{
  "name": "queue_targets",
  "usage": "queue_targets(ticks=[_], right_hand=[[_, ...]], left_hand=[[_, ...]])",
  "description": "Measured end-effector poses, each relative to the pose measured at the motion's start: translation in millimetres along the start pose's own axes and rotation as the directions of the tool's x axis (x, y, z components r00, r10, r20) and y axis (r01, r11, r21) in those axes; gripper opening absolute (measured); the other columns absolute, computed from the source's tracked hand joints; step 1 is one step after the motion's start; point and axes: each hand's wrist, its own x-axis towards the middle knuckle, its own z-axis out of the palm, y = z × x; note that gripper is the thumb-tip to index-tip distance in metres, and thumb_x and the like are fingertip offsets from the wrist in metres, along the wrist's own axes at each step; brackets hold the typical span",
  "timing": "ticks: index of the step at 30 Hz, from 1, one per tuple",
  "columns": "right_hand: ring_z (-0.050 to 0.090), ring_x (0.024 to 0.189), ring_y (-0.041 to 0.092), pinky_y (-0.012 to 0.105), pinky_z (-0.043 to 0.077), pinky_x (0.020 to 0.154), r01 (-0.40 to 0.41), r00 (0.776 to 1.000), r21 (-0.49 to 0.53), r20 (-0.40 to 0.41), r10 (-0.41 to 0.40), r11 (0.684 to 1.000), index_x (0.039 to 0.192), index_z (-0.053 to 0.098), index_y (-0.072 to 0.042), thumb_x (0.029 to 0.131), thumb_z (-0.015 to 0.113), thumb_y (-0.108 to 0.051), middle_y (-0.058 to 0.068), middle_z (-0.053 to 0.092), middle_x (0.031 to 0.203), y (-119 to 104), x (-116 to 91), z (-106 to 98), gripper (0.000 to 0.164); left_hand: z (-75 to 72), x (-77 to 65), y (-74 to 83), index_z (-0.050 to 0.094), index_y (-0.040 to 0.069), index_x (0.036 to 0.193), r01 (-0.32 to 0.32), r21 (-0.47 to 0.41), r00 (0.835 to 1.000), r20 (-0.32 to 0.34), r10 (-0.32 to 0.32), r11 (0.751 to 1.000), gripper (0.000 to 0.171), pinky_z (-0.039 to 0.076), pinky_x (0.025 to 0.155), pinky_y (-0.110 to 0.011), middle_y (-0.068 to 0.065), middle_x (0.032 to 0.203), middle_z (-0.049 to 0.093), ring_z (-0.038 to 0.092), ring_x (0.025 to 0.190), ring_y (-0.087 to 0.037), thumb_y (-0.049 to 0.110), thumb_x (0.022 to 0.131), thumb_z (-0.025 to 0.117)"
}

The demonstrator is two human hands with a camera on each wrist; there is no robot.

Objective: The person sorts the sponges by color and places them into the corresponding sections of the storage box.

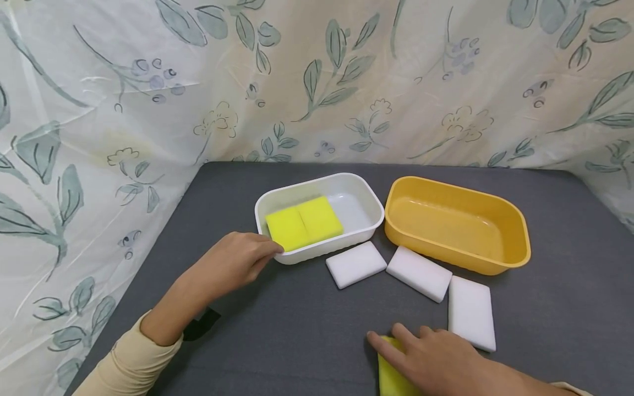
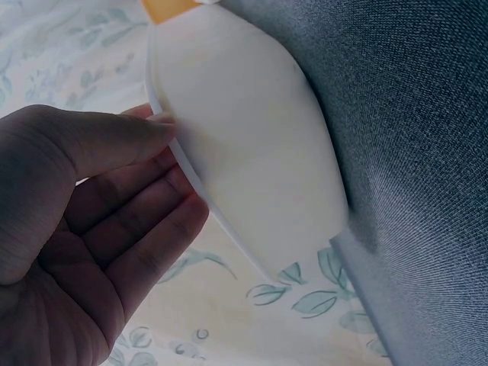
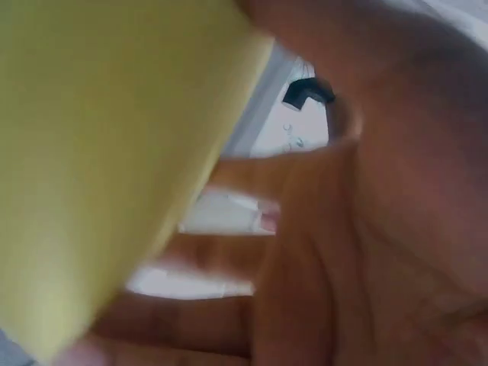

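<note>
My left hand (image 1: 240, 257) pinches the front left rim of a white plastic tub (image 1: 358, 206), thumb on one side and fingers on the other. In the left wrist view the tub's wall (image 2: 252, 145) stands beside the fingers. Two yellow sponges (image 1: 287, 228) lie side by side in the left part of the tub. Near the front edge of the head view, my right hand (image 1: 436, 357) holds another yellow sponge (image 1: 390, 377), partly hidden under the fingers. Up close in the blurred right wrist view, this sponge (image 3: 114, 152) has fingers along its edge.
An orange-yellow tub (image 1: 446, 228) stands right of the white one. In front of the tubs lie three white sponges: one on the left (image 1: 356, 265), one in the middle (image 1: 419, 273), one on the right (image 1: 472, 313) by my right hand. Leaf-patterned cloth (image 1: 337, 82) hangs behind the dark tabletop (image 1: 297, 319).
</note>
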Motion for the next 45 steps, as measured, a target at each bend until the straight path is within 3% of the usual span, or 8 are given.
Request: queue_targets(ticks=[6,11,15,21,23,32,40,45], right_hand=[[0.042,0.050,0.011,0.027,0.038,0.043,-0.026,0.991,0.105,-0.131,0.040,0.994,0.150,0.043,-0.024,0.086,0.066,-0.065,0.017,0.048,0.135,-8,-3,1,0.079],[0.061,0.092,0.026,0.031,0.048,0.054,0.108,0.987,0.004,-0.119,-0.107,0.994,0.154,0.038,-0.037,0.086,0.051,-0.078,0.010,0.032,0.158,-4,-8,-1,0.081],[0.054,0.121,0.038,0.039,0.055,0.069,0.234,0.942,-0.178,-0.203,-0.268,0.956,0.156,0.034,-0.034,0.092,0.042,-0.075,0.010,0.034,0.158,0,-11,6,0.076],[0.052,0.127,0.040,0.034,0.056,0.083,0.280,0.866,-0.312,-0.326,-0.379,0.908,0.154,0.039,-0.020,0.100,0.042,-0.064,0.013,0.047,0.150,0,-8,15,0.070],[0.052,0.128,0.039,0.032,0.055,0.086,0.289,0.869,-0.291,-0.321,-0.377,0.912,0.154,0.039,-0.016,0.100,0.042,-0.063,0.013,0.047,0.150,0,-7,15,0.071],[0.042,0.137,0.039,0.037,0.053,0.093,0.309,0.936,-0.092,-0.145,-0.319,0.947,0.153,0.038,-0.008,0.098,0.036,-0.068,0.010,0.041,0.155,2,-6,3,0.081],[0.033,0.144,0.032,0.032,0.048,0.099,0.380,0.920,-0.105,-0.057,-0.387,0.919,0.157,0.034,-0.013,0.102,0.037,-0.061,0.005,0.033,0.160,17,-3,7,0.073],[0.037,0.142,0.033,0.033,0.049,0.099,0.414,0.908,-0.110,-0.025,-0.419,0.904,0.155,0.039,-0.013,0.103,0.036,-0.059,0.005,0.037,0.158,14,-7,-11,0.069]], left_hand=[[0.0,-0.1,0.4,0.076,0.007,0.105,0.005,0.000,1.000,0.000,-0.005,1.000,0.027,0.058,0.075,-0.032,-0.002,0.098,0.075,0.068,0.080,-0.013,-0.007,0.082,0.077],[-0.1,0.1,0.9,0.076,0.006,0.106,0.007,-0.005,1.000,0.004,-0.007,1.000,0.027,0.058,0.076,-0.032,-0.002,0.098,0.075,0.069,0.081,-0.013,-0.007,0.082,0.077],[-1.1,0.2,1.0,0.076,0.007,0.106,0.007,-0.005,1.000,0.004,-0.007,1.000,0.027,0.058,0.075,-0.032,-0.002,0.098,0.075,0.069,0.080,-0.013,-0.007,0.082,0.077],[-2.0,0.6,0.9,0.076,0.006,0.106,0.007,-0.008,1.000,0.003,-0.007,1.000,0.027,0.058,0.076,-0.033,-0.003,0.098,0.075,0.068,0.080,-0.014,-0.006,0.082,0.078],[-1.9,0.7,0.7,0.076,0.006,0.106,0.006,-0.010,1.000,0.000,-0.006,1.000,0.027,0.058,0.076,-0.032,-0.003,0.098,0.075,0.068,0.080,-0.014,-0.006,0.082,0.078],[-1.3,0.2,0.9,0.076,0.006,0.107,0.019,-0.014,1.000,0.008,-0.019,1.000,0.028,0.058,0.076,-0.032,-0.003,0.099,0.075,0.068,0.080,-0.013,-0.006,0.082,0.077],[-0.5,-0.5,0.8,0.076,0.006,0.106,0.006,-0.012,1.000,-0.003,-0.006,1.000,0.027,0.058,0.076,-0.032,-0.003,0.099,0.075,0.068,0.079,-0.013,-0.007,0.082,0.077],[-0.1,-0.6,0.8,0.076,0.007,0.106,0.008,-0.009,1.000,-0.003,-0.009,1.000,0.027,0.058,0.075,-0.032,-0.003,0.099,0.075,0.067,0.079,-0.013,-0.006,0.082,0.078]])
